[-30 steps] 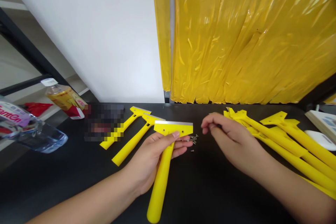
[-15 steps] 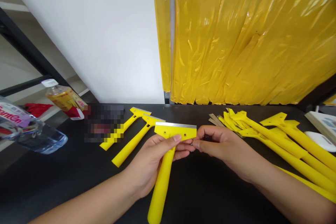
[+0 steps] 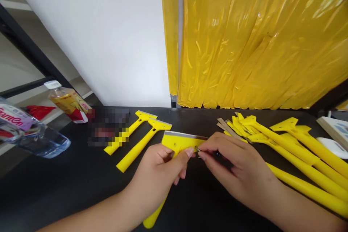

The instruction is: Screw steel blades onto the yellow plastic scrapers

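Note:
My left hand is closed around the neck of a yellow scraper, its thumb on the head's lower edge. A metal blade strip runs along the head's top edge, and one hole shows on its left side. My right hand pinches a small dark screw between thumb and index finger, its tip at the right side of the head. The right fingers cover the head's right end. Beyond my left hand lie two scrapers with blades, one a yellow scraper with its handle toward me.
Right of my hands lies a pile of yellow scraper handles with loose yellow plates and thin metal strips. A juice bottle and a clear water bottle are at left. Yellow film hangs behind the black table.
The scraper's head has tilted, its right end lower, and its handle has shifted left. My right hand has come over the head's right end with the screw.

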The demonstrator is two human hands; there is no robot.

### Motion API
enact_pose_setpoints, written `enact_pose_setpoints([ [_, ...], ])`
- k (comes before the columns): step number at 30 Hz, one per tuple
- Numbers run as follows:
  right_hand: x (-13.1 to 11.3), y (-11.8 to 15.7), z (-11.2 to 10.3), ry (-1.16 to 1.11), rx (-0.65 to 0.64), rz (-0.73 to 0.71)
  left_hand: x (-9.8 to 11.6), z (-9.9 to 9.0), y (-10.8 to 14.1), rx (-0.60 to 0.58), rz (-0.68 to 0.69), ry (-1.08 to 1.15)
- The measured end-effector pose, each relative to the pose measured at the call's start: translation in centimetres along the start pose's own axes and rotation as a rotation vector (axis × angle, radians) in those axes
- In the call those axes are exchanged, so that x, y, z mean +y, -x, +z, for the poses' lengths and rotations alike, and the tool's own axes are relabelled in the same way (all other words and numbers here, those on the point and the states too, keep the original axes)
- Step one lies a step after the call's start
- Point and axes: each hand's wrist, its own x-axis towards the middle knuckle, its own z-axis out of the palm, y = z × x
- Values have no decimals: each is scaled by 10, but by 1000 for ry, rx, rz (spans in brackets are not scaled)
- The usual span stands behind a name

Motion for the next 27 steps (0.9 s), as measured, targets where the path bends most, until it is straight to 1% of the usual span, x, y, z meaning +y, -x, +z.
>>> enact_pose_setpoints([
  [3,0,1,0,32,-2,-17,2,2,3,39,12,-54],
  [11,-6,0,-2,63,-25,-41,8,6,8,117,174,26],
  [15,-7,1,-2,96,-26,-52,7,4,9,113,194,6],
  [19,-8,3,-2,92,1,27,7,2,9,90,216,-79],
  [22,-7,3,0,85,32,75,7,1,7,58,178,-88],
  [24,-7,2,0,111,53,123,6,0,4,19,99,-70],
  [27,-6,0,-5,130,120,200,3,-1,-2,-22,-44,47],
])
